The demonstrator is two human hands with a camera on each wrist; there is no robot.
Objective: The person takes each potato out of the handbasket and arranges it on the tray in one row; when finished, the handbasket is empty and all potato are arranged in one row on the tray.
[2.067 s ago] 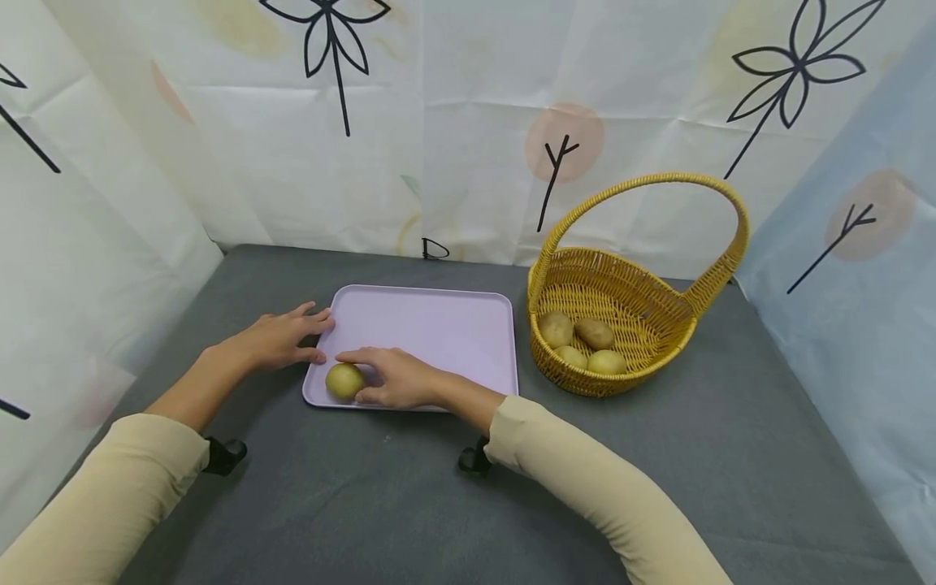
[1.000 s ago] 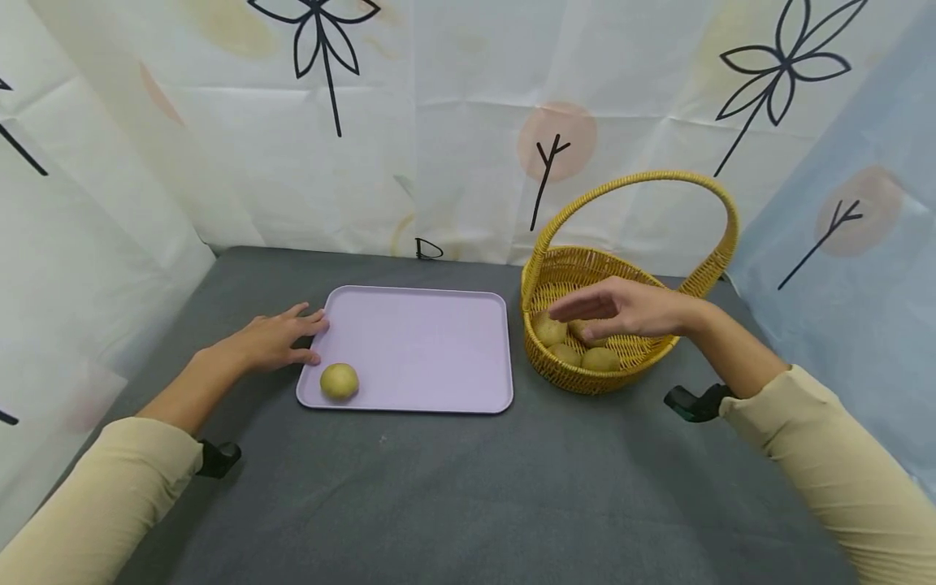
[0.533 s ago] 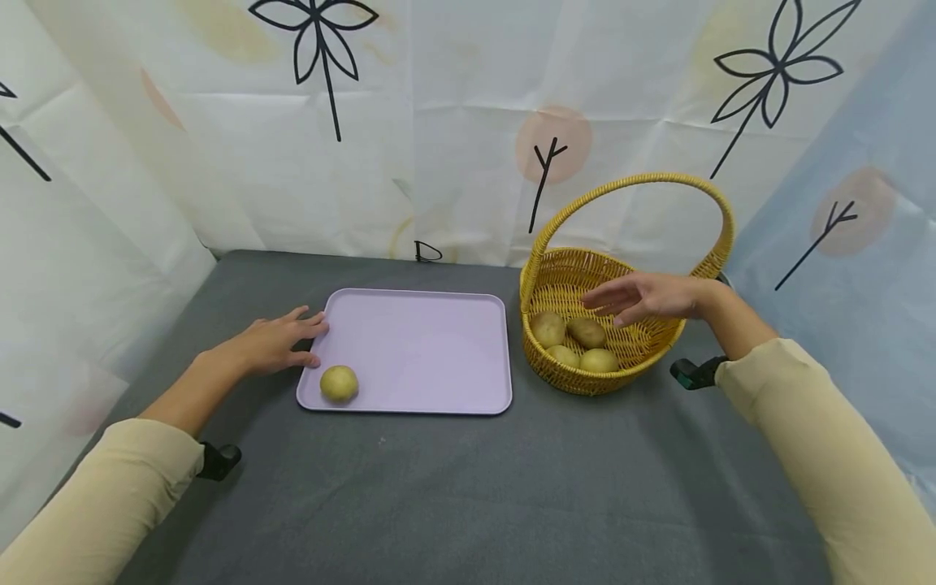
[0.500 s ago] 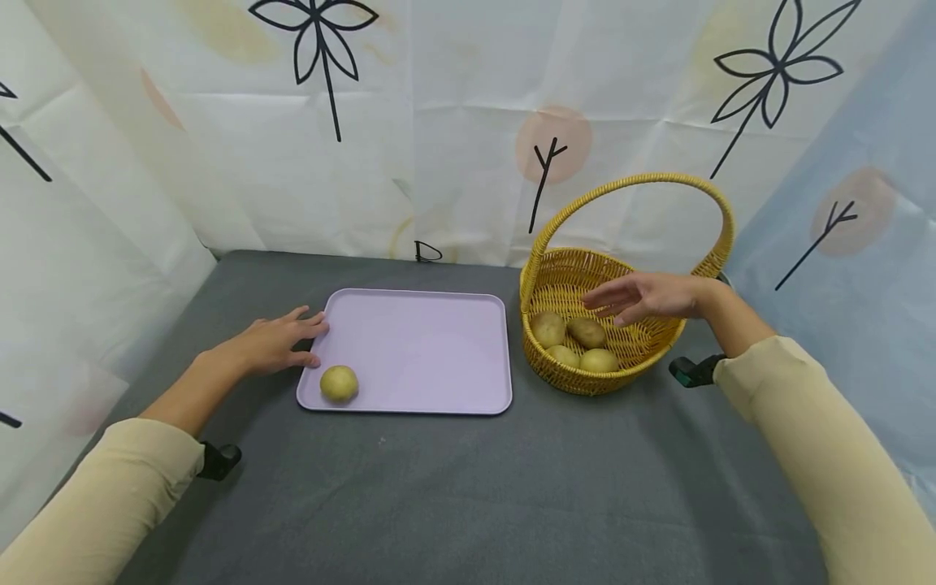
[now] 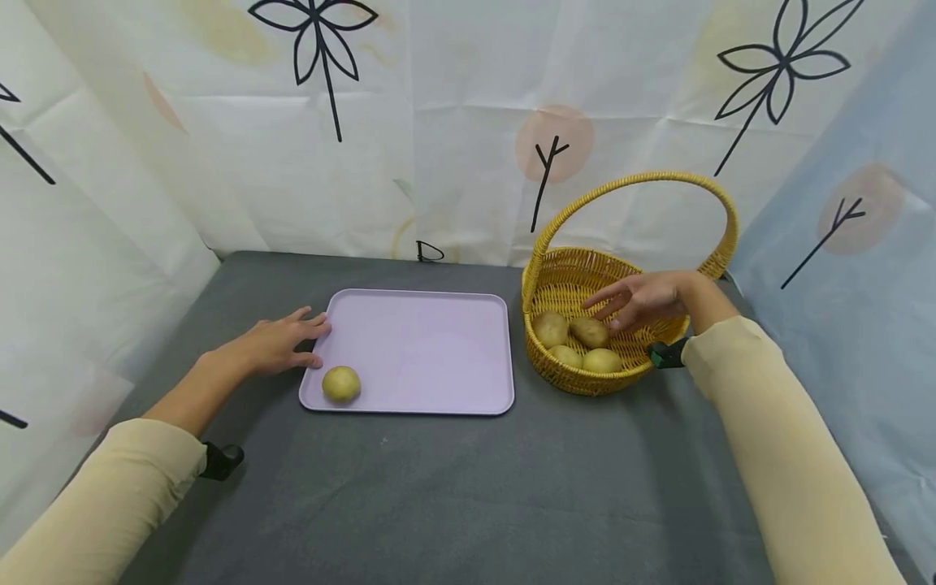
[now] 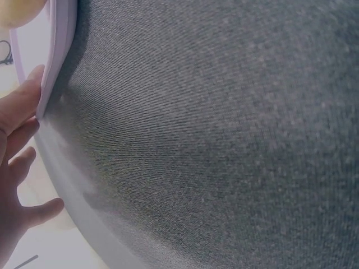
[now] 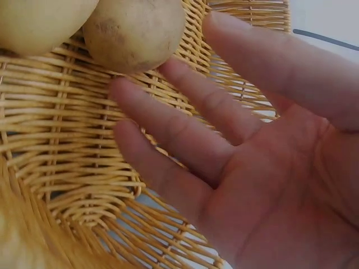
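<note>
My left hand rests at the left edge of a lilac tray, its fingertips touching the rim in the left wrist view. One round potato lies in the tray's near left corner. My right hand is inside the yellow wicker basket, fingers loosely extended and spread. Its fingertips come up close to a browner potato; whether they touch it I cannot tell. In the right wrist view the palm holds nothing, and that potato sits just beyond the fingers.
Several potatoes, such as the one at the basket's left, lie together in its near left part. The tall handle arches over the basket. A dark grey cloth covers the table, and a patterned curtain hangs behind.
My right hand left the potato on the tray and moved right to the basket, then lowered into it toward the browner potato. The left hand stays at the tray's edge.
</note>
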